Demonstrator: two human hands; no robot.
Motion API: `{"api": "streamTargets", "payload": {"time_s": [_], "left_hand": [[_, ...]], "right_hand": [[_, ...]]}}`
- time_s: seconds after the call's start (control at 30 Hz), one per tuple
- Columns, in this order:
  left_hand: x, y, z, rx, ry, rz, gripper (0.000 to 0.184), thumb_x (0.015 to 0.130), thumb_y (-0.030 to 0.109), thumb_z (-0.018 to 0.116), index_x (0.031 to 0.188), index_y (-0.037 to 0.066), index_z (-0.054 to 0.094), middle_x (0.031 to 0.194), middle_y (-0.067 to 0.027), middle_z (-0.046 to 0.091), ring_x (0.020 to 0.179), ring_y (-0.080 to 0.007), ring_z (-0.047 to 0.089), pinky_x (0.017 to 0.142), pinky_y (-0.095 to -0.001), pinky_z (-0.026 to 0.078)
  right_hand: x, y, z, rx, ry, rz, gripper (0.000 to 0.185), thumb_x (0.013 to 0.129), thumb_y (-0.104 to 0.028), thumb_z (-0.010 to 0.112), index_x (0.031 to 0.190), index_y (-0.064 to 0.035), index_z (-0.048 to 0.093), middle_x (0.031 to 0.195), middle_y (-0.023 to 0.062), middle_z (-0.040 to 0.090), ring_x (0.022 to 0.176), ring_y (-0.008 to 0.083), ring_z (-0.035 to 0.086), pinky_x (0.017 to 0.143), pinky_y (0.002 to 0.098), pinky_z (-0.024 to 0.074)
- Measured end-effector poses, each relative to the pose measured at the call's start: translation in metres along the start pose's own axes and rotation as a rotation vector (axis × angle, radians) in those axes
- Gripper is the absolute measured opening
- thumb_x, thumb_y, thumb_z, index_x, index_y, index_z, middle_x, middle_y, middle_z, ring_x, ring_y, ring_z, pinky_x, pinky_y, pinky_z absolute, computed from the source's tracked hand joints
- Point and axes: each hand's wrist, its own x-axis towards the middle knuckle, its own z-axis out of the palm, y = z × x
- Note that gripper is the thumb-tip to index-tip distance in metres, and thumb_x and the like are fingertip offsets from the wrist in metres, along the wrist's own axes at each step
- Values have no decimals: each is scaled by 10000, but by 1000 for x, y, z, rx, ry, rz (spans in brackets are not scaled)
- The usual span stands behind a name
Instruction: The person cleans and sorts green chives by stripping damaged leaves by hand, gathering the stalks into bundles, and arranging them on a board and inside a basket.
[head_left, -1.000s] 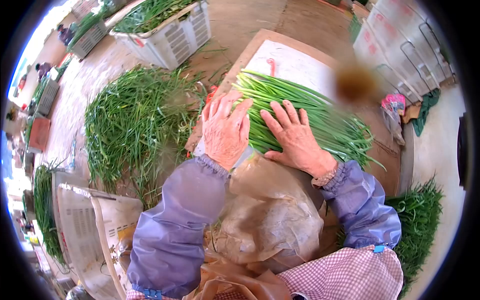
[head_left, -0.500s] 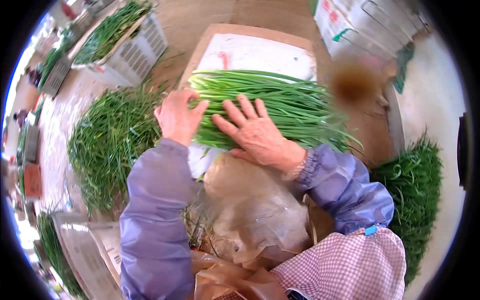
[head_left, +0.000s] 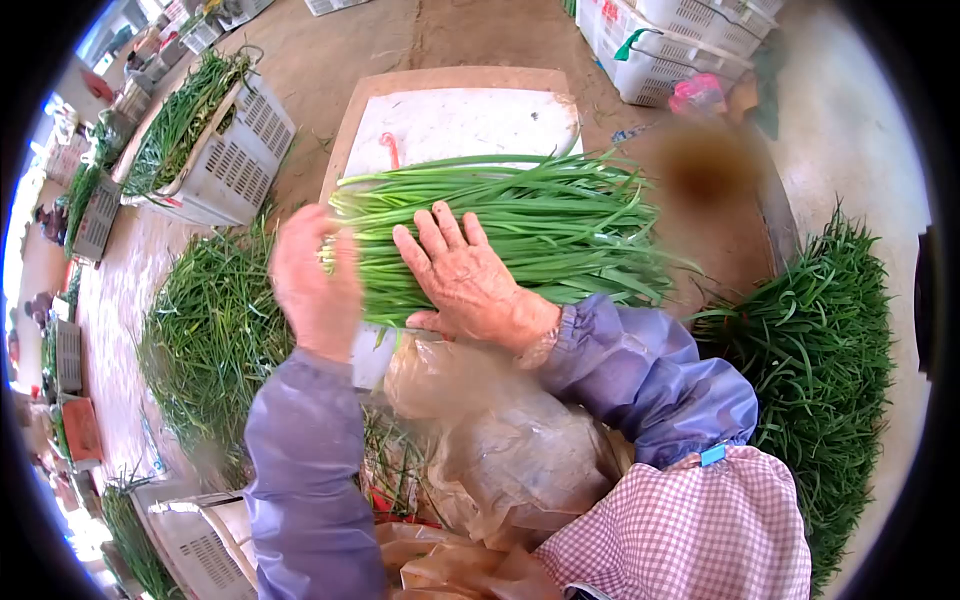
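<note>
A bunch of long green stalks (head_left: 560, 225) lies crosswise on a white board (head_left: 470, 125) with a brown rim, its pale ends to the left. My right hand (head_left: 465, 280) rests flat on the stalks with its fingers spread. At the pale ends is my left hand (head_left: 318, 285), blurred by motion, so its fingers are unclear. A short red strip (head_left: 389, 150) sits on the board above the stalks. Translucent brown plastic (head_left: 520, 455) covers the area below the board.
Loose greens (head_left: 215, 340) are heaped on the floor at the left. Behind them stands a white crate (head_left: 245, 150) filled with greens. Dense greens (head_left: 820, 370) stand at the right. More white crates (head_left: 650, 60) are stacked at the upper right, near a pink bag (head_left: 698, 93).
The view has turned, and the board and stalks appear further left and squarer to me. My left hand has moved to the stalks' pale ends. My right hand remains spread on the bunch.
</note>
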Motion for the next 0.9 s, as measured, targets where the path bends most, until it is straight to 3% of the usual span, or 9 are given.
{"api": "streamTargets", "payload": {"time_s": [0.1, 0.13, 0.23, 0.27, 0.33, 0.43, 0.53, 0.6, 0.9], "left_hand": [[3, 35, 37, -328, -224, 91, 266, 897, 193, 511, 1106, 52, 598, 1185, -166, 572, 1126, -294, 537, 965, -432, 398], [1, 33, 50, -334, -221, 98, 266, 897, 193, 511, 1106, 52, 598, 1185, -166, 572, 1126, -294, 537, 965, -432, 398], [1, 32, 76, -507, -415, -167, 304, 914, 233, 490, 1160, 83, 586, 1217, -133, 566, 1156, -281, 516, 973, -426, 382], [-3, 34, 78, -269, -443, -54, 305, 914, 249, 486, 1165, 107, 586, 1222, -113, 564, 1162, -268, 508, 983, -414, 369], [-15, 43, 73, 100, -459, 109, 335, 927, 263, 457, 1224, 145, 561, 1265, -91, 536, 1194, -271, 473, 989, -401, 347], [-20, 50, 71, 204, -445, 137, 350, 925, 252, 457, 1253, 160, 537, 1289, -66, 513, 1224, -249, 443, 1012, -419, 302], [-23, 49, 73, 248, -448, 163, 369, 914, 255, 480, 1276, 183, 507, 1307, -52, 480, 1227, -240, 427, 1019, -452, 294], [-24, 51, 71, 294, -467, 184, 391, 913, 265, 483, 1296, 186, 479, 1305, -51, 469, 1222, -243, 425, 1036, -506, 267], [25, 57, 73, 214, -613, 43, 357, 921, 267, 472, 1251, 140, 519, 1311, -65, 467, 1241, -216, 424, 1049, -572, 220]], "right_hand": [[-6, 2, 7, 47, 59, -36, 892, 714, -504, 674, 1339, 51, 361, 1319, 299, 378, 1255, 455, 338, 1023, 530, 289], [-11, 6, 13, 152, 222, -69, 758, 739, -418, 676, 1279, 53, 431, 1261, 277, 439, 1225, 429, 380, 1003, 502, 325], [-24, 28, 0, 480, 319, -74, 499, 742, -285, 684, 1118, 15, 549, 1112, 194, 548, 1115, 364, 482, 970, 467, 362], [-34, 40, -2, 431, 489, -60, 242, 732, -158, 682, 930, -49, 596, 977, 105, 594, 982, 293, 547, 900, 422, 418], [-51, 66, -21, 483, 687, 131, 77, 771, -61, 638, 837, -79, 603, 879, 79, 619, 859, 235, 587, 744, 363, 488], [-67, 121, -36, 521, 729, 499, 84, 828, -97, 616, 857, -19, 613, 813, 113, 630, 737, 230, 616, 667, 314, 497], [-80, 179, -15, 445, 683, 618, 111, 827, -112, 619, 877, -13, 634, 797, 122, 636, 717, 205, 618, 660, 299, 485], [-85, 199, -6, 544, 483, 770, 117, 816, -100, 621, 895, -23, 658, 779, 119, 644, 693, 185, 609, 655, 292, 476], [-81, 234, 8, 781, 301, 719, 181, 844, -120, 593, 979, -11, 643, 765, 71, 663, 682, 122, 580, 663, 284, 468]]}}
